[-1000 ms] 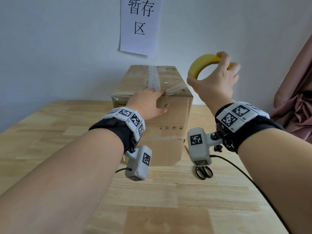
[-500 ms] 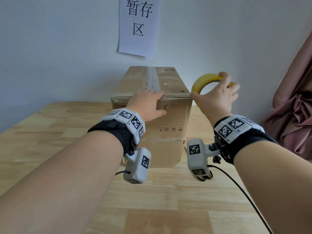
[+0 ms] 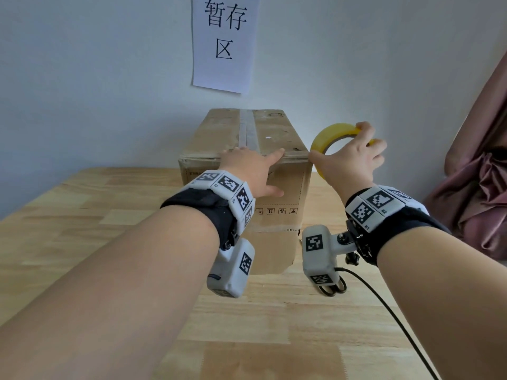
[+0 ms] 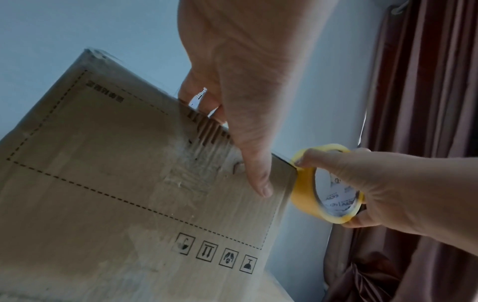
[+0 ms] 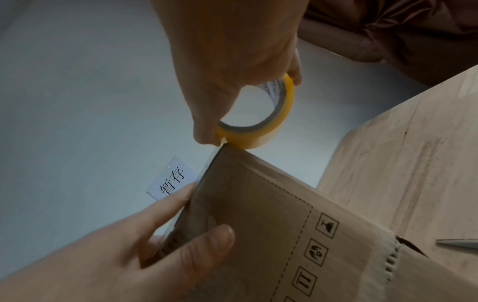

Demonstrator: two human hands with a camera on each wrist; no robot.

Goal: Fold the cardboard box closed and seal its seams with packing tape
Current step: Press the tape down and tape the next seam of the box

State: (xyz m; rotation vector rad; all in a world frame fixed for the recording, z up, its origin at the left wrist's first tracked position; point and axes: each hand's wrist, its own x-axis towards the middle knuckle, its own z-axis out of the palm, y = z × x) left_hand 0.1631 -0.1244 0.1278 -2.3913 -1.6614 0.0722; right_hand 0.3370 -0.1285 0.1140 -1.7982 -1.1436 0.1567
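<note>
- Cardboard box [image 3: 282, 187] stands closed on the wooden table [image 3: 82, 215], its top flaps down and a strip of clear tape running along the centre seam of the top.
- Left hand [image 3: 251, 171] lies over the box's near top edge: fingers straight across the top, thumb [image 4: 258, 175] pressed flat against the near face below that edge. Nothing is enclosed in it; the fingers are extended and pressing.
- Right hand [image 3: 348, 160] holds the roll of yellow packing tape [image 3: 333, 134], fingers curled over its outer band from above and the thumb at its lower rim.
- Roll sits at the box's near right top corner, just beside the left hand's index fingertip; in the right wrist view its rim touches that corner [image 5: 225, 146].
- Clear tape runs along the near top edge between the left hand and the roll (how well it adheres cannot be judged).
- Scissors [image 3: 333, 287] lie on the table below the right wrist, mostly hidden by the wrist camera; one blade tip [image 5: 457, 243] shows beside the box's lower corner.
- Paper sign [image 3: 226, 42] with printed characters hangs on the wall beyond both hands, above the box.
- Dusky pink curtain [image 3: 480, 187] hangs to the right of the tape hand.
</note>
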